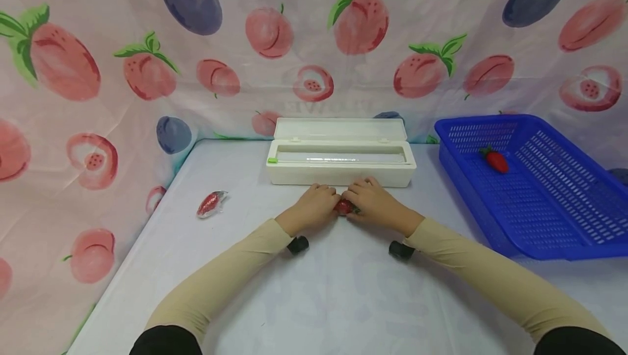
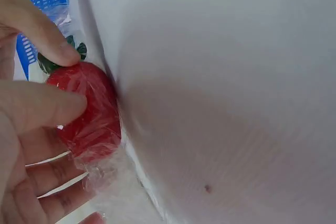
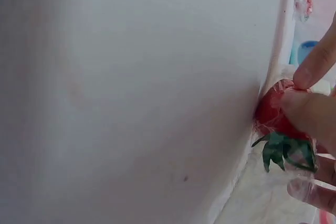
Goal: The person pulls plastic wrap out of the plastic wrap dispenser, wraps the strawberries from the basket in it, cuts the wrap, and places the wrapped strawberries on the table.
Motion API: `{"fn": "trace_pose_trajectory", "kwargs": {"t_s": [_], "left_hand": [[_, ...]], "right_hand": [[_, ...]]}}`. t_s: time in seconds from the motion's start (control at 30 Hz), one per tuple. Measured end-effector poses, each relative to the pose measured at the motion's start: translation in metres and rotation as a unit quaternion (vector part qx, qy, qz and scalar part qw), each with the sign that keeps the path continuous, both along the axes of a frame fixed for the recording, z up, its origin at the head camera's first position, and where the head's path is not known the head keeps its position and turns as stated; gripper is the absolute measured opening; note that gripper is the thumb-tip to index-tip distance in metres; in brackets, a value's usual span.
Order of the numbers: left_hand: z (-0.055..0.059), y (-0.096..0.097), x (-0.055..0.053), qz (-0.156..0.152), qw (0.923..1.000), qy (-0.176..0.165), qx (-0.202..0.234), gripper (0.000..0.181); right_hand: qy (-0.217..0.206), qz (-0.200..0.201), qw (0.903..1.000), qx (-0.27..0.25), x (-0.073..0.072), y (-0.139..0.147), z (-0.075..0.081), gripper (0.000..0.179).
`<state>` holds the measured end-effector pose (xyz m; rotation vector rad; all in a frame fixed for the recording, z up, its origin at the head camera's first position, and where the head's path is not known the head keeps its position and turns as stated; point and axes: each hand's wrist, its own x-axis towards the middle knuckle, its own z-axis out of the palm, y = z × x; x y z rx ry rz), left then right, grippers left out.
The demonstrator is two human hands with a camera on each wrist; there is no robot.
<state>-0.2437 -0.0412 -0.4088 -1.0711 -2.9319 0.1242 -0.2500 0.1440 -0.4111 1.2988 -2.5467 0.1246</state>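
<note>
Both hands hold one red strawberry (image 1: 345,207) with green leaves, just in front of a white cling film dispenser (image 1: 340,175). Clear film (image 2: 100,174) covers the fruit and bunches at its tip in the left wrist view. My left hand (image 1: 315,206) grips the tip side, its thumb pressing the red surface and its fingers beneath. From the other side my right hand (image 1: 375,202) pinches the fruit, thumb across its red body. The leaves (image 3: 283,150) show under wrinkled film in the right wrist view.
On the left of the white table lies another film-wrapped red fruit (image 1: 211,204). The dispenser's lid (image 1: 340,129) stands raised at the back. At the right, a blue plastic basket (image 1: 471,210) contains a single strawberry (image 1: 497,162). A fruit-patterned cloth (image 1: 235,109) hangs behind the table.
</note>
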Motion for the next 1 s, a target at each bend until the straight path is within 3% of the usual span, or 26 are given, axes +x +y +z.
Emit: {"fn": "trace_pose_trajectory", "kwargs": {"t_s": [0.1,0.2,0.37,0.47,0.6,0.77,1.0], "left_hand": [[0.001,-0.003,-0.003,-0.009,0.9999,0.008,-0.001,0.035],[0.001,-0.007,-0.006,-0.044,0.9972,0.060,-0.010,0.038],[0.001,-0.012,-0.013,-0.131,0.9759,0.173,-0.024,0.027],[0.001,-0.012,-0.019,-0.167,0.9636,0.204,-0.045,0.026],[0.002,-0.013,-0.023,-0.192,0.9555,0.211,-0.076,0.031],[0.002,-0.013,-0.023,-0.193,0.9555,0.205,-0.088,0.030],[0.000,-0.016,-0.021,-0.159,0.9673,0.177,-0.088,0.024]], "right_hand": [[0.004,-0.008,1.0000,0.002,-0.003,-0.001,-0.001,0.034],[-0.003,-0.025,0.9995,0.017,-0.007,0.000,-0.002,0.034],[0.041,-0.017,0.9962,0.076,-0.009,0.002,-0.001,0.040],[0.081,0.004,0.9902,0.114,-0.011,0.003,0.000,0.045],[0.138,0.040,0.9801,0.136,-0.016,0.005,0.000,0.047],[0.199,0.086,0.9686,0.121,-0.020,0.009,0.000,0.036],[0.146,0.088,0.9815,0.088,-0.022,0.011,-0.006,0.029]]}}
